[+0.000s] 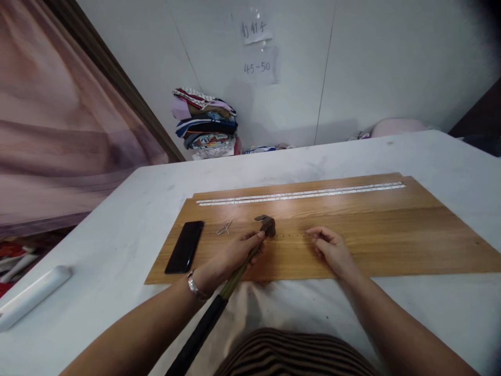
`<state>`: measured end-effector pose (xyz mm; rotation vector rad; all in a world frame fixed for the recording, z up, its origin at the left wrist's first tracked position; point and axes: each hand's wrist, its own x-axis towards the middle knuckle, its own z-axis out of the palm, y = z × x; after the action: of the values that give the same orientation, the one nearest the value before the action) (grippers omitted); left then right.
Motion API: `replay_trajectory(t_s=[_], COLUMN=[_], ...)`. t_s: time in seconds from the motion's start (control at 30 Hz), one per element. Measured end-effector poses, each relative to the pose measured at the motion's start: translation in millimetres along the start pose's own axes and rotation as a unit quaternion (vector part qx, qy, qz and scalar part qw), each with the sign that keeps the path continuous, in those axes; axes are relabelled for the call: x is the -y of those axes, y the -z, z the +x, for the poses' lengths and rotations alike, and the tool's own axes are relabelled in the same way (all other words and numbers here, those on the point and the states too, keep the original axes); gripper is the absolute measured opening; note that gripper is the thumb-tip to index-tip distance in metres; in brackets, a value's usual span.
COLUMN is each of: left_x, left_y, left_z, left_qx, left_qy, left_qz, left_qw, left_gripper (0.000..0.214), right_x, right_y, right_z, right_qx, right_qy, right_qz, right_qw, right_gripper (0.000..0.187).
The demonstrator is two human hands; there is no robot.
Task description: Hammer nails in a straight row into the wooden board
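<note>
My left hand (pixel 238 253) is closed around the handle of a claw hammer (pixel 266 225), gripping it just below the head, which rests on a wooden board (pixel 391 235). The hammer's black grip runs back under my forearm. My right hand (pixel 331 248) lies on the board to the right, fingers curled with the tips pinched together near a row of small nails (pixel 291 236) standing in the wood; whether it holds one I cannot tell. A few loose nails (pixel 224 227) lie to the left of the hammer.
A black phone (pixel 185 246) lies on the board's left end. Two metallic strips (pixel 301 194) run along its far edge. A white bar (pixel 33 295) sits on the white table (pixel 117 219) at left. Folded clothes (pixel 205 122) are stacked by the wall.
</note>
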<state>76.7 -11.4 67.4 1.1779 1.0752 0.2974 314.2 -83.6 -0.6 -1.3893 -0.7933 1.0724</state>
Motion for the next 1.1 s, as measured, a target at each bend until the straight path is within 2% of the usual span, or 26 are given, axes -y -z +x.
replay_trajectory(t_s=[0.7, 1.1], left_x=[-5.0, -1.9], left_y=[-0.5, -0.5], left_z=[-2.7, -1.2], left_qx=[-0.002, 0.002], left_qy=[0.000, -0.001], left_qz=[-0.028, -0.009], left_qw=[1.000, 1.000], left_gripper=[0.038, 0.040], right_x=[1.6, 3.5], right_y=[-0.4, -0.9], right_z=[0.0, -0.8], right_qx=[-0.005, -0.002], right_qy=[-0.002, -0.008], right_qz=[-0.027, -0.034], right_qw=[1.000, 0.999], right_gripper=[0.023, 0.022])
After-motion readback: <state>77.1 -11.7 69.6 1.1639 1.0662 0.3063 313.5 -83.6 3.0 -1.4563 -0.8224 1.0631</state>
